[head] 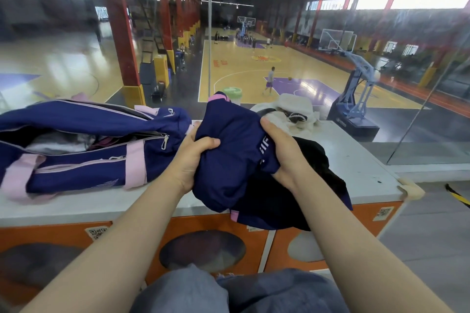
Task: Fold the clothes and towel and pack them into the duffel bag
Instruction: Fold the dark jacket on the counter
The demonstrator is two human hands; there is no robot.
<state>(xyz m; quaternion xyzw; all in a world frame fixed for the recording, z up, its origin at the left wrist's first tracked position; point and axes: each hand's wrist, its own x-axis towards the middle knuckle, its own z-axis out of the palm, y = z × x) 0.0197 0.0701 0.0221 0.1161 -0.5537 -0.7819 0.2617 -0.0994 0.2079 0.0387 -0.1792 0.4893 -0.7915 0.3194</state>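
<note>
From the head view, the left hand (189,160) and the right hand (282,152) each clutch the bunched navy shirt (234,150), which hangs between them over the counter's (356,155) front edge. The unzipped duffel bag (84,145) lies toward the counter's left end; a white towel (295,109) sits at the back edge.

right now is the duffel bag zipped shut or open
Open: the duffel bag has its top zipper parted, with clothes showing inside.

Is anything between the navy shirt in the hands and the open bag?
Nothing visible. Left hand and right hand grip the navy shirt right beside the duffel bag, whose zip is open.
</note>
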